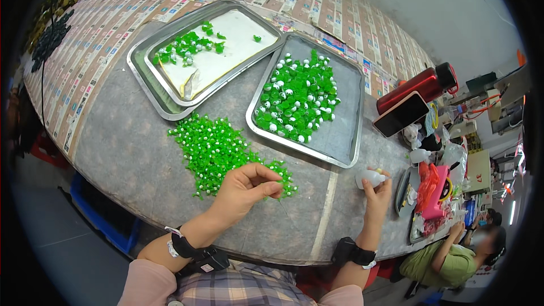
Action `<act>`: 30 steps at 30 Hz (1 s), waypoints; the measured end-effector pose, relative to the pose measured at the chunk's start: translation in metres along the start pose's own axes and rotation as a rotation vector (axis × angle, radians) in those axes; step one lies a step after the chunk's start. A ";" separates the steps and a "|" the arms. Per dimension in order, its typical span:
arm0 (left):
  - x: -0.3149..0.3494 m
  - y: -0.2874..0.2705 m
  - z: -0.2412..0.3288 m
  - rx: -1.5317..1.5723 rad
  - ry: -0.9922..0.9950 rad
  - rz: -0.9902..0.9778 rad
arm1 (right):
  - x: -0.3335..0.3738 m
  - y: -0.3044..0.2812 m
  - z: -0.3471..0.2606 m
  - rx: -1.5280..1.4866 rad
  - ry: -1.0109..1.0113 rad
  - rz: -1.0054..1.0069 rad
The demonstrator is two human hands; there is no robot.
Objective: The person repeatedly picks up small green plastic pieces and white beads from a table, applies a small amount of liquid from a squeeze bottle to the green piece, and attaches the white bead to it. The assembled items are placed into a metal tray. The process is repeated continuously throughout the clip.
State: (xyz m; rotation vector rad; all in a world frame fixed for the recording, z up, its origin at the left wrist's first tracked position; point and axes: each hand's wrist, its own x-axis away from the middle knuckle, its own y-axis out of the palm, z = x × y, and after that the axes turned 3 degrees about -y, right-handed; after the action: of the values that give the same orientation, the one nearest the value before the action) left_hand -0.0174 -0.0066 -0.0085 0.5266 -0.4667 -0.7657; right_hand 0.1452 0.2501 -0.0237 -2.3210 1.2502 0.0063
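My left hand [245, 191] is closed above the near edge of a pile of small green pieces with white spots [212, 150]. Its thumb and index fingertips meet in a pinch, and whatever they hold, if anything, is too small or hidden to name. Off to the right, my right hand [376, 192] grips a small translucent white squeeze bottle [369, 178], tilted on its side with the nozzle pointing right. Beyond the hands, a metal tray [352, 147] holds many green pieces with white balls bearing dark dots.
Another metal tray [170, 114], with a white-lined one inside, carries more green pieces. To the right lie a phone [403, 114], leaning by a red flask [413, 88], a pink holder [435, 199] and a red bag [428, 184]. A person in green [442, 266] sits at the right.
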 end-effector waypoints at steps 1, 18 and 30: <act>0.000 0.000 0.000 -0.012 0.000 0.002 | -0.001 0.000 -0.001 0.102 -0.055 0.028; 0.000 -0.001 0.003 -0.020 -0.011 -0.007 | -0.053 0.120 -0.073 0.553 -0.582 -0.597; 0.001 -0.002 0.000 0.040 0.027 -0.057 | 0.024 0.093 -0.111 -0.176 -0.223 -0.697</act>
State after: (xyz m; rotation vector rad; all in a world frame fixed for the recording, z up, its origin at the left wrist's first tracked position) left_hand -0.0182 -0.0086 -0.0096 0.5892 -0.4446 -0.8044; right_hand 0.0607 0.1418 0.0280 -2.6975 0.3045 0.1372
